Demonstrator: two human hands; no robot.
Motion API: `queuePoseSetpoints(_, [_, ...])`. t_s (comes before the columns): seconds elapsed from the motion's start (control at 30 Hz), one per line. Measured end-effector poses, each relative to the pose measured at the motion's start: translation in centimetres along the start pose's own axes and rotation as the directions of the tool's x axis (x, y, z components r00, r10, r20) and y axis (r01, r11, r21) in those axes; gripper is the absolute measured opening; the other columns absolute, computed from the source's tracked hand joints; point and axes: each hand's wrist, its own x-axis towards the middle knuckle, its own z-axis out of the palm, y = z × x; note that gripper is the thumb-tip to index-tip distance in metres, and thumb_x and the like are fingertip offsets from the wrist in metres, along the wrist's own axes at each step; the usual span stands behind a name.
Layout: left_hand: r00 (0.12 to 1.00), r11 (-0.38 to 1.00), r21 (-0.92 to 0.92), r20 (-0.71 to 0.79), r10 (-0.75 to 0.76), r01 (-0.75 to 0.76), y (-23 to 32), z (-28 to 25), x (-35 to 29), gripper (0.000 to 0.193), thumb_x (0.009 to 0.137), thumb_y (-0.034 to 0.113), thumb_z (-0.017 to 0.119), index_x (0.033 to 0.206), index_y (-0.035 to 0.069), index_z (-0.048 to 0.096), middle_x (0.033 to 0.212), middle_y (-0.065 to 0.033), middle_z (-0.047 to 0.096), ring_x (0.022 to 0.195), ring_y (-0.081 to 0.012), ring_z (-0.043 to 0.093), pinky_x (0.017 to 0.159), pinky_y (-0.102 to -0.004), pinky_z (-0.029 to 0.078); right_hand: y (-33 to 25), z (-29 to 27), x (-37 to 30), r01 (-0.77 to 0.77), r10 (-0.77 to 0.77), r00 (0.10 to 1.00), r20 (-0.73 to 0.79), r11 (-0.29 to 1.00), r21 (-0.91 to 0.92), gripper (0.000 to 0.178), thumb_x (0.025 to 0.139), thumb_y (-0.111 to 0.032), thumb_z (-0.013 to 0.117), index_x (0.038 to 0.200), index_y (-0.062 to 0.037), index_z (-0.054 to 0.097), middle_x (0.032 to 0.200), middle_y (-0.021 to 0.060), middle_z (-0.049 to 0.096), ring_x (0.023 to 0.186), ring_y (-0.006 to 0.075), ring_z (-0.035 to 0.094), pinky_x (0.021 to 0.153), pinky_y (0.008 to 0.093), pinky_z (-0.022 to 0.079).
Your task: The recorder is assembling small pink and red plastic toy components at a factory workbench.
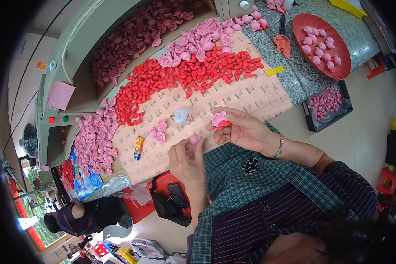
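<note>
Between the fingertips of my left hand (185, 165) is a small round pink plastic part (194, 139). My right hand (251, 132), a bracelet at its wrist, pinches a hollow pink shell with a red piece (223, 125) at its lower edge. The two parts are apart, held above the near edge of the patterned cloth (246, 99). Beyond them a whitish squeeze bottle (182, 116) with a thin nozzle lies on its side. Left of the bottle are a few loose pink parts (158, 133) and a small orange and blue packet (138, 148).
Red pieces (180, 72) and pink shells (200, 42) are heaped along the far side; more pink shells (96, 141) lie left. A cabinet (77, 53) stands behind. Rightward are a red tray (298, 33) and a black crate (311, 125). Another person (77, 220) is at lower left.
</note>
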Motion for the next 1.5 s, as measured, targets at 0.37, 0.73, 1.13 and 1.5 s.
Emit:
queuePoseSetpoints(0.37, [0.895,0.902,-0.1,0.121,0.429,-0.419,-2.1,-1.6,1.6,0.04,0.08,-0.003,0.071,0.119,0.003,0.065,0.113,-0.0153,0.063,0.102,-0.0314,0.062,0.087,-0.0378,0.052,0.4,0.3,-0.4,-0.132,0.133,0.99,0.045,0.991,-0.027,0.046,0.104,-0.024,0.047,0.143,0.0008,0.041,0.122,0.0241,0.062,0.097,0.0283,0.069,0.089,0.0389,0.055])
queuePoseSetpoints(0.73, [0.829,0.844,-0.039,0.17,0.534,-0.535,-1.3,-2.5,2.6,0.038,0.076,-0.002,0.072,0.114,0.004,0.068,0.122,-0.0133,0.064,0.108,-0.0312,0.061,0.088,-0.0396,0.052,0.4,0.3,-0.5,-0.139,0.139,0.99,0.03,0.99,-0.026,0.045,0.105,-0.024,0.047,0.141,0.0018,0.043,0.119,0.0229,0.064,0.095,0.0283,0.069,0.086,0.0381,0.055])
queuePoseSetpoints(1.13, [0.913,0.859,-0.359,0.041,0.406,-0.366,-1.8,-2.2,1.5,0.04,0.074,-0.005,0.074,0.113,0.0,0.067,0.114,-0.0147,0.069,0.103,-0.0329,0.064,0.089,-0.0378,0.052,0.8,0.6,-0.4,-0.194,0.196,0.979,0.054,0.98,-0.051,0.043,0.105,-0.022,0.046,0.139,0.0031,0.046,0.111,0.0206,0.066,0.089,0.0273,0.069,0.079,0.0357,0.055])
queuePoseSetpoints(1.5, [0.752,0.728,-0.407,0.134,0.645,-0.552,1.6,-4.5,3.4,0.039,0.07,0.0,0.077,0.108,0.003,0.07,0.114,-0.0117,0.071,0.104,-0.0312,0.063,0.087,-0.0389,0.053,2.1,0.6,-0.4,-0.273,0.276,0.959,0.059,0.96,-0.057,0.038,0.104,-0.023,0.05,0.134,0.0005,0.053,0.103,0.0119,0.068,0.081,0.0258,0.069,0.07,0.0309,0.054])
